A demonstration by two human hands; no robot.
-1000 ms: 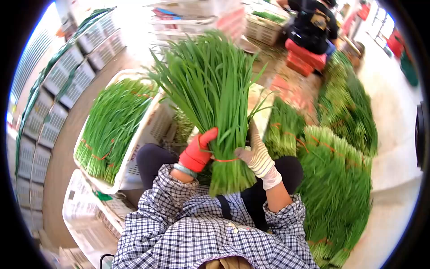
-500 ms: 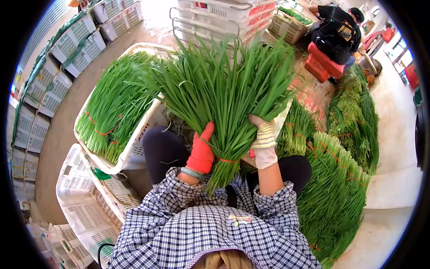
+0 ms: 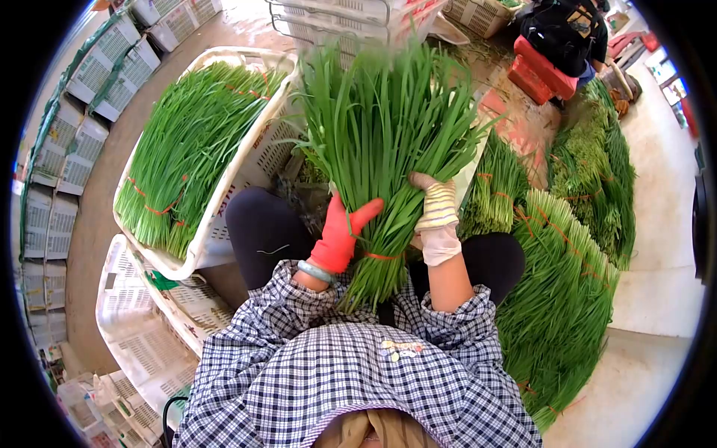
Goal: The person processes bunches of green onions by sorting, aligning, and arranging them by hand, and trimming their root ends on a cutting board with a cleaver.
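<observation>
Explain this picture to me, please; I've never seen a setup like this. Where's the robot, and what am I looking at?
There is no robot here, just a person wearing gloves. The camera sits on their head, looking forward and down, so you see their checked sleeves below. The left hand wears a red glove, the right hand a striped one. Between them they hold a bundle of long green leaves, with a red band around its lower part. To the left, a white crate holds more greens; to the right lies a large pile of them. Another person is at upper right.
</observation>
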